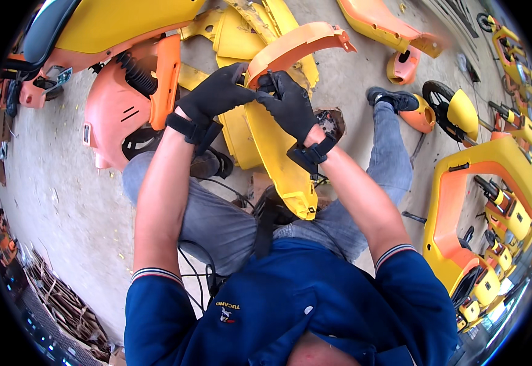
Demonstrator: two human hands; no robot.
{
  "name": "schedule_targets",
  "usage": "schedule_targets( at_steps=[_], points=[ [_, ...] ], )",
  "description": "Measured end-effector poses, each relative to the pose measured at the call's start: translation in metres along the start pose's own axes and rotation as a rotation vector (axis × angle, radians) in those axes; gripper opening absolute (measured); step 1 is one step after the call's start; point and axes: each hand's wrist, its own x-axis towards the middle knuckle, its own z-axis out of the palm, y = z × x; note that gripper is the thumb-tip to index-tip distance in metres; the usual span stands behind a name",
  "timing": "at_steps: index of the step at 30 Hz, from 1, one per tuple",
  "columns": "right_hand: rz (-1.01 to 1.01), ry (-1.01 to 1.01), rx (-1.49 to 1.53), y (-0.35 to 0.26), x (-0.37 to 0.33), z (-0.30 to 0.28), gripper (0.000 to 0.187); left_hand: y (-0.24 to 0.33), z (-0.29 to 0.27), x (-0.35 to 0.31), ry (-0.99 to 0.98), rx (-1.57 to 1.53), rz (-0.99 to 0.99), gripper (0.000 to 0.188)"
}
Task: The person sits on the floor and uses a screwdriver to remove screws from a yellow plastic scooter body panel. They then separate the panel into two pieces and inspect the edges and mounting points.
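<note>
A long curved plastic scooter body panel (272, 143), yellow outside and orange inside its looped far end, slants over my lap. My gloved left hand (217, 96) is closed on the panel's edge where the orange loop meets the yellow length. Just right of it, my gloved right hand (289, 105) is bent in a pinch against the same spot, thumb towards my left fingers. Something small and dark shows at its fingertips; I cannot make out what it is. The panel's lower tip rests near my thighs.
Yellow panels (241, 39) lie piled beyond my hands. A pink-orange fairing (113, 110) stands left, beneath a yellow scooter body (125, 24). Right of my leg are an orange-yellow frame cover (440, 201) and several scooters. A small box of dark parts (332, 121) sits behind my right wrist.
</note>
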Motion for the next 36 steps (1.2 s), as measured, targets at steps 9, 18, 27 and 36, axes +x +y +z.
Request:
schedule_targets(
  at_steps=[9,18,27,36],
  points=[
    [-0.001,0.051,-0.212,-0.014,0.003,0.005,0.032,0.008,0.004,-0.001,0.039,-0.006,0.023,0.049],
    [0.092,0.08,-0.21,-0.017,0.004,0.006,0.027,-0.003,0.005,0.003,0.059,0.001,0.008,0.046],
    [0.079,0.076,-0.228,-0.016,0.004,0.007,0.023,0.001,0.01,0.001,0.11,-0.004,0.041,0.043],
    [0.065,0.084,-0.221,-0.013,0.006,0.009,0.029,-0.001,0.012,0.002,0.139,0.028,0.073,0.04]
  ],
)
